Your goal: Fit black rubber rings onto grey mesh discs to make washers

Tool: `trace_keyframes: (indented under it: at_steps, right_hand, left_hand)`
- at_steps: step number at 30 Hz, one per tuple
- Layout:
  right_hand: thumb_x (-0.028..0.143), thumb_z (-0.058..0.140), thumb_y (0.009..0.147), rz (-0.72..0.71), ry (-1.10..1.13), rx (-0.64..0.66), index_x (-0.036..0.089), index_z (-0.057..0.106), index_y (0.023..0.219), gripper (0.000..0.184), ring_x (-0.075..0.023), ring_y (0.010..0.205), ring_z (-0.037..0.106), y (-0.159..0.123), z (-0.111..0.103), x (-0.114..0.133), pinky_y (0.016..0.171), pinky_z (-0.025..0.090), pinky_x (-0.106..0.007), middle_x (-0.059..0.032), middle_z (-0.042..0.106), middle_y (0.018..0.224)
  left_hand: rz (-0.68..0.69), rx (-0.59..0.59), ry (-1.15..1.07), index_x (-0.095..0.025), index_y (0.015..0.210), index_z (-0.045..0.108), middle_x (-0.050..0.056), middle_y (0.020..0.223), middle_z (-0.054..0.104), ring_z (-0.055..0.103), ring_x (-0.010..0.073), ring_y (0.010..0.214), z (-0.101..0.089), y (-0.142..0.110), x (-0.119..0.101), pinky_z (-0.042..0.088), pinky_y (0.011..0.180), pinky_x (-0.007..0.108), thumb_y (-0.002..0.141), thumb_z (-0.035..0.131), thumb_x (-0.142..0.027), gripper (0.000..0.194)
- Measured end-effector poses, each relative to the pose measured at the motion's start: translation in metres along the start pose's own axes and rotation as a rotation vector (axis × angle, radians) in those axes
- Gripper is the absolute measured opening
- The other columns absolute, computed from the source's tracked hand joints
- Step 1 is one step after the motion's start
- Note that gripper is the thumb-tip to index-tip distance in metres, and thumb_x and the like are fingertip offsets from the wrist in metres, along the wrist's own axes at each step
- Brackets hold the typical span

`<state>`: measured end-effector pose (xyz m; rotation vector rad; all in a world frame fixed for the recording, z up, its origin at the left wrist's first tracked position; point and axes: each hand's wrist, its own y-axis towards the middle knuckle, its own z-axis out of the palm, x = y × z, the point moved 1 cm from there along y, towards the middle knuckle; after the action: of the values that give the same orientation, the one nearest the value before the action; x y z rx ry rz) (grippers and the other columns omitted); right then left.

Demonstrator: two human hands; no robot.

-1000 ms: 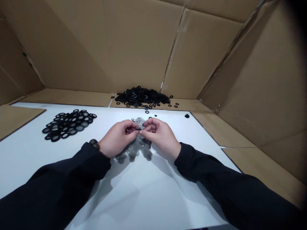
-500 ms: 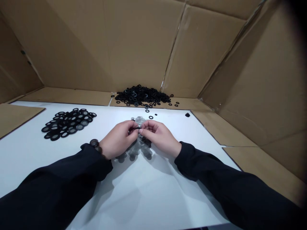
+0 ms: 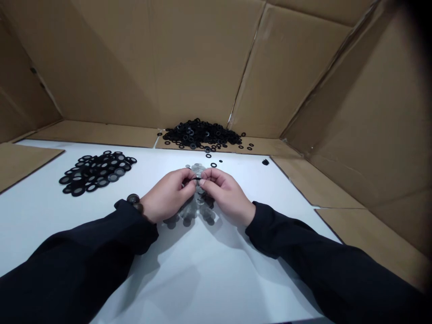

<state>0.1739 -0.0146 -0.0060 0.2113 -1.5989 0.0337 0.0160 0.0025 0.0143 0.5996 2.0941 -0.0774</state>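
Observation:
Between the fingertips of both hands is a small black rubber ring (image 3: 198,179), seen nearly edge-on and partly covered by the fingers. My left hand (image 3: 170,193) pinches its left side, thumb and fingers closed. From the other side my right hand (image 3: 227,191) grips it in the same way. Whether a disc sits inside the ring I cannot tell. Beneath the hands lies a spread of small grey mesh discs (image 3: 189,217) on the white sheet, some of them hidden by the fingers.
A large heap of black rings (image 3: 202,134) lies against the back cardboard wall (image 3: 202,63). To the left is a pile of black rings with grey discs in them (image 3: 97,172). A small black clump (image 3: 265,162) rests at the right of the white sheet (image 3: 209,279).
Both hands stay on the ring, with only slight finger movement. The whole view has shifted a little; the piles look the same.

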Motion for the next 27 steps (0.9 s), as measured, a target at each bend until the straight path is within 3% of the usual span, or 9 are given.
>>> trace_keyframes:
  at_steps: [12,16,22,27]
  right_hand:
    - [0.04,0.062,0.082,-0.061,-0.061,0.027,0.019,0.055,0.088,0.023,-0.01,0.062,0.047,0.001,-0.002,0.0,0.056,0.038,-0.023,0.0037,0.051,0.07]
    - [0.039,0.062,0.082,-0.084,-0.114,0.019,0.018,0.057,0.088,0.022,-0.0104,0.063,0.047,0.001,-0.004,0.0,0.057,0.039,-0.024,0.0023,0.053,0.071]
    - [0.032,0.056,0.086,-0.162,-0.312,0.111,0.018,0.055,0.081,0.015,-0.0105,0.061,0.044,0.001,-0.01,-0.002,0.057,0.038,-0.024,0.0026,0.048,0.07]
    - [0.026,0.054,0.084,-0.27,-0.501,0.08,0.019,0.053,0.076,0.011,-0.0107,0.06,0.042,-0.001,-0.012,0.003,0.056,0.035,-0.024,0.003,0.047,0.066]
  left_hand:
    - [-0.101,-0.007,-0.278,-0.019,0.082,0.055,-0.002,0.065,0.053,0.046,0.0106,0.052,0.002,0.0,-0.002,0.038,0.049,0.023,0.085,0.051,-0.041,0.023]
    - [-0.095,-0.009,-0.201,-0.019,0.083,0.055,-0.002,0.065,0.054,0.046,0.0107,0.053,0.002,-0.001,-0.001,0.036,0.048,0.023,0.085,0.051,-0.037,0.018]
    - [0.003,0.013,-0.066,-0.018,0.079,0.059,0.0,0.07,0.057,0.048,0.0127,0.062,0.0,-0.002,0.002,0.039,0.055,0.024,0.081,0.054,-0.03,0.013]
    - [0.005,0.03,-0.044,-0.018,0.08,0.06,-0.001,0.067,0.056,0.047,0.0124,0.058,0.0,0.0,0.005,0.037,0.052,0.024,0.081,0.053,-0.031,0.015]
